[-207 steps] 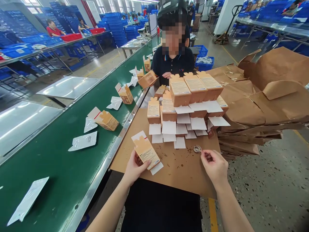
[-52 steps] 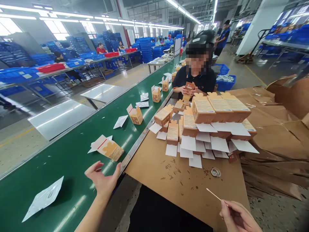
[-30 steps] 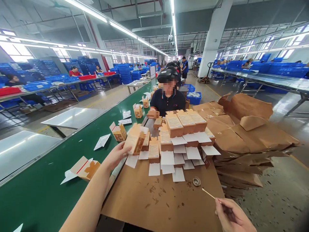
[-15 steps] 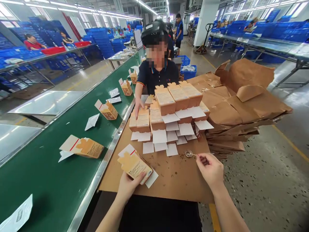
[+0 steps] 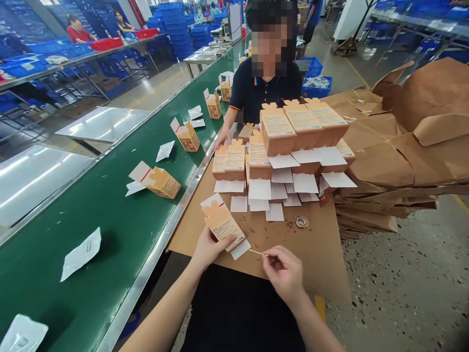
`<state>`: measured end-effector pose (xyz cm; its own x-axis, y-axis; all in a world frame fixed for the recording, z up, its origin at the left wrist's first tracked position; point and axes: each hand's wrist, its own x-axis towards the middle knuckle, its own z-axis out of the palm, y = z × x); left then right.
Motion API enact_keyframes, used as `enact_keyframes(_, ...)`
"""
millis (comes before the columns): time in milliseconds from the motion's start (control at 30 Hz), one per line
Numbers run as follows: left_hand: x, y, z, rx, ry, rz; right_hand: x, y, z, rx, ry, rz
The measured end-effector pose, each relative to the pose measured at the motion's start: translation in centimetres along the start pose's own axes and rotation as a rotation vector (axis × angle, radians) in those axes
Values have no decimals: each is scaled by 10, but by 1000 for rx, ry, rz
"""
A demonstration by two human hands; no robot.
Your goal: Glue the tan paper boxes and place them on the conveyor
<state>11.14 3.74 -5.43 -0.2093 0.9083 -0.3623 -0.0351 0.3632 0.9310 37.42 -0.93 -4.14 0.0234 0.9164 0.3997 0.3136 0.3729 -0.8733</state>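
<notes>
Right hand (image 5: 285,269) and swab (image 5: 256,252) now away from dish (image 5: 302,226), near carton flap (image 5: 241,250).

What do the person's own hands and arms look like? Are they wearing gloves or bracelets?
The left hand and right hand wear no gloves. The forearms are bare, with no sleeves, watch or bracelet showing. Some fingers are hidden, so I can't tell about rings.

L hand (image 5: 209,248): fingers part hid. behind box (image 5: 225,224) | box print too sm. to read | stick (image 5: 256,252) tip nr flap (image 5: 241,250), maybe touching | pouch (image 5: 24,335) cut btm-L
</notes>
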Motion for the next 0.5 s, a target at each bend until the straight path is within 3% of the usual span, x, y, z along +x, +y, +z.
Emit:
enact_keyframes(100, 0, -3, 0, 17, 0, 19, -7, 2, 35, 40, -77, 15)
enact_keyframes(200, -4, -4, 1, 26, 9, 31, -5, 7, 41, 23, -87, 27)
enact_keyframes(367, -21, 4, 6, 63, -56, 39, -1, 10, 9, -22, 26, 56)
enact_keyframes(500, -41, -3, 16, 224, 26, 141, -4, 9, -24, -38, 101, 63)
